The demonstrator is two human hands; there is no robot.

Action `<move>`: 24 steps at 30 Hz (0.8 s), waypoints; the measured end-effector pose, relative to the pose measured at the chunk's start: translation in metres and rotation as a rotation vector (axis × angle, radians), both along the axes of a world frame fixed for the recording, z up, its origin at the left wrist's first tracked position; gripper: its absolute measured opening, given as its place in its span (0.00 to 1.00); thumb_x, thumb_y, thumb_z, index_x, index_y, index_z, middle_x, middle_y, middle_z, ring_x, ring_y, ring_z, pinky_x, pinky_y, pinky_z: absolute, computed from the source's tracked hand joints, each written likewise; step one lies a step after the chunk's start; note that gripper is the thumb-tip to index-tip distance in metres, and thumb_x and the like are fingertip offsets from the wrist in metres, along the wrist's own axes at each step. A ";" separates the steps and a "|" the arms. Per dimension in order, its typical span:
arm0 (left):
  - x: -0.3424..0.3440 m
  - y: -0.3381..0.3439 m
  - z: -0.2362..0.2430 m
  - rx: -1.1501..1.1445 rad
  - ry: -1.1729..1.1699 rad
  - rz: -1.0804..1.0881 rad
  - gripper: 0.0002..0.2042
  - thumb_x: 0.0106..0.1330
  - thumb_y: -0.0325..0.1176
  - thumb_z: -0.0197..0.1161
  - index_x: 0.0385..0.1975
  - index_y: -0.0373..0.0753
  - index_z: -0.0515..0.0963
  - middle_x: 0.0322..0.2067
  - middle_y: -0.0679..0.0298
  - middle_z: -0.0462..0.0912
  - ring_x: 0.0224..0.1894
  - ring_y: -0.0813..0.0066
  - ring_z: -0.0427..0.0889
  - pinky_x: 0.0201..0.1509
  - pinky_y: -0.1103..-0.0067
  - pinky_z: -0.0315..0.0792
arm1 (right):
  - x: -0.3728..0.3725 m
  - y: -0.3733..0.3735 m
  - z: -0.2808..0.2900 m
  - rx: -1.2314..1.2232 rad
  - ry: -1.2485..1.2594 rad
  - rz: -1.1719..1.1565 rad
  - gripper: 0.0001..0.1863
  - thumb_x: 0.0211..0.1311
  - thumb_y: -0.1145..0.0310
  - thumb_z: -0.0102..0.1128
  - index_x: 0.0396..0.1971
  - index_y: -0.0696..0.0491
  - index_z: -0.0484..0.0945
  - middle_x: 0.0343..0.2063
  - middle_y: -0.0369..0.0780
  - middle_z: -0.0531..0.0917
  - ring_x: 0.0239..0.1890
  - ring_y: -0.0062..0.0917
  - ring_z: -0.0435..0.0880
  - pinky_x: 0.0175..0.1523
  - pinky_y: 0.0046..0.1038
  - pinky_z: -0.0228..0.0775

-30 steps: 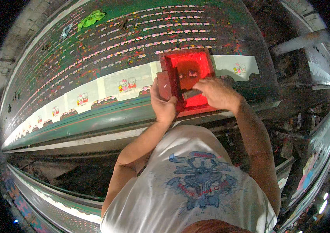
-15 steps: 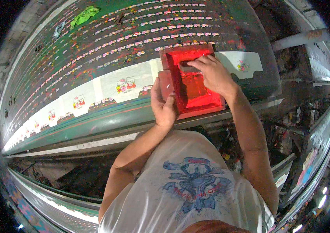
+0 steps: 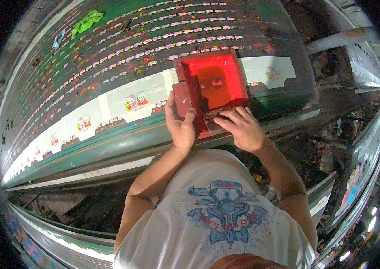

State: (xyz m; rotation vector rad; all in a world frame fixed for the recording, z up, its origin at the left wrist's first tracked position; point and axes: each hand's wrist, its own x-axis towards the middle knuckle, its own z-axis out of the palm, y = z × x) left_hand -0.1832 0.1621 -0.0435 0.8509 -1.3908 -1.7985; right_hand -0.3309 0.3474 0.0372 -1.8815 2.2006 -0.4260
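A red-inked printing screen frame lies over a long pale printed strip on the dark green table. My left hand grips the reddish block on the frame's left side, thumb across its face and fingers round the outer edge. My right hand is closed on a dark squeegee at the frame's near end, fingertips over the bar. Small printed pictures of two cartoon figures repeat along the strip; whatever lies directly under the frame is mostly hidden.
Rows of small printed pieces cover the table top, with a green cloth at its back left. A metal rail runs along the near edge. At the right are a grey pipe and more long benches.
Half a second ago my right hand was at the frame's far end; it has come down to the near end with the squeegee. My left hand keeps its grip on the block.
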 end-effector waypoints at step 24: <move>-0.174 0.145 0.015 -0.102 -0.048 0.065 0.50 0.56 0.05 0.62 0.85 0.26 0.58 0.80 0.48 0.68 0.83 0.58 0.69 0.87 0.66 0.65 | -0.173 0.195 -0.051 -0.471 -0.651 -0.494 0.26 0.66 0.74 0.78 0.65 0.54 0.87 0.68 0.46 0.87 0.74 0.43 0.81 0.80 0.43 0.70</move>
